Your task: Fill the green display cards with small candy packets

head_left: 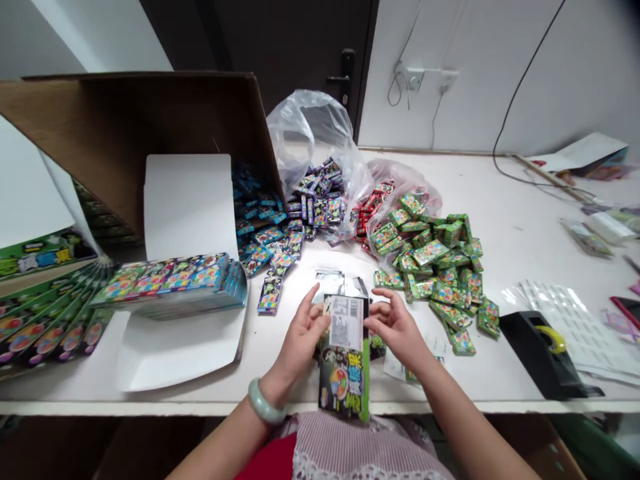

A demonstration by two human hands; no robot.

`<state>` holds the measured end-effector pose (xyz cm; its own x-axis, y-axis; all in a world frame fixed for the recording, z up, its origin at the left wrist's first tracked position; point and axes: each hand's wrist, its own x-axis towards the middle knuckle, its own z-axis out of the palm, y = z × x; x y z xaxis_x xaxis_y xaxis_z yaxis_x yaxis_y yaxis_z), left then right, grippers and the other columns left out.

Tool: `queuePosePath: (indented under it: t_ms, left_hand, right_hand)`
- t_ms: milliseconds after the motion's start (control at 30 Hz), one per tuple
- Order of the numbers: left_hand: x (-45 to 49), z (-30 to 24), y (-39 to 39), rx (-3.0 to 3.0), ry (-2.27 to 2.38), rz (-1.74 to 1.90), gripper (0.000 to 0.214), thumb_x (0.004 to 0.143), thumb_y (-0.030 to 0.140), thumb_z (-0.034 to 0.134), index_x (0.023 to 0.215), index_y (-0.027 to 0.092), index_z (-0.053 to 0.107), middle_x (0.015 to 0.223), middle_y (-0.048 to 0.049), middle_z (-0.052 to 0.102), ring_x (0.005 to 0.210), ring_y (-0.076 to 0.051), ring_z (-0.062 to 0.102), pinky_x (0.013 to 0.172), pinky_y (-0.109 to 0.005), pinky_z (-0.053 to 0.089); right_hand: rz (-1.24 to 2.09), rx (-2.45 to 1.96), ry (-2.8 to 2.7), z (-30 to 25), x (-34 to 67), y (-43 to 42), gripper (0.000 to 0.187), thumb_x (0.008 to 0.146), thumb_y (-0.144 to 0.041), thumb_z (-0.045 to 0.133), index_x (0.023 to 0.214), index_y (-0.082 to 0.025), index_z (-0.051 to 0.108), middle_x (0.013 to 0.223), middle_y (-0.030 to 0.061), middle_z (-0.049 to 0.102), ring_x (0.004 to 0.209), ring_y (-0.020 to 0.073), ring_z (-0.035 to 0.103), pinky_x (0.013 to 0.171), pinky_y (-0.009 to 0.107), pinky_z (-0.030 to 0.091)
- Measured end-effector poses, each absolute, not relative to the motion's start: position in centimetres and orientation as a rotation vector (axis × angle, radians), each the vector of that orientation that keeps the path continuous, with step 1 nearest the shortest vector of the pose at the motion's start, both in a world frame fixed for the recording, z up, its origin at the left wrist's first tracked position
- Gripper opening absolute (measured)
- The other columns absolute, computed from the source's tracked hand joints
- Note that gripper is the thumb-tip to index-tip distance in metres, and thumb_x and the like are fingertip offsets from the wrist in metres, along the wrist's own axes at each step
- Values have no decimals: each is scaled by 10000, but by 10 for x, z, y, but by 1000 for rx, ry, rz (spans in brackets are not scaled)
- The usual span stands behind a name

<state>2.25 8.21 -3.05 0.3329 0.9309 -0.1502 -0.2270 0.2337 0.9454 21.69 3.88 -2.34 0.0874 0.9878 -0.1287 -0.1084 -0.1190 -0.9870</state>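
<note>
At the near edge of the table [505, 207], the printed box [345, 373] stands upright between both hands. The left hand [301, 337] grips its left side and the right hand [396, 328] its right side, near the open top. Green packets [440, 273] lie heaped just beyond the right hand.

We log one tall black-and-green printed cardboard carton [345, 373]: white barcode label facing us, silvery top flaps open, held upright at six o'clock, over the near edge of the white table [210, 399].

Tape dispenser [536, 355] (black), clear bag [306, 123], carton [125, 127]
</note>
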Motion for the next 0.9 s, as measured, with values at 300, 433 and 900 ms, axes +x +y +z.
queuePosePath:
  t_ms: [300, 433, 900]
  left_hand:
    - [7, -13, 83, 1265, 897, 783, 312, 826, 378, 623, 1087, 215, 568, 913, -21, 653, 846, -177, 620, 748, -275, 496]
    - [15, -9, 83, 1444, 953, 909, 221, 886, 390, 548, 870, 187, 633, 896, -30, 659, 879, -182, 605, 786, -269, 476]
    - [12, -2, 82, 1364, 953, 1025, 172, 858, 341, 607, 857, 178, 660, 1038, -82, 716, 970, -205, 651, 861, -319, 507]
  right_hand:
    - [1147, -1398, -1423, -15, 217, 26, 274, 848, -366, 604, 1094, -264, 540, 786, -7, 612, 661, 148, 583, 588, 267, 450]
    - [781, -1481, -1843, 6, 228, 31, 165, 927, -320, 481, 871, -222, 601, 789, 29, 627, 724, 168, 572, 655, 290, 419]
    - [1032, -1275, -1425, 5, 219, 48, 170, 827, -368, 637, 794, -212, 580, 817, 26, 603, 755, 159, 579, 607, 265, 461]
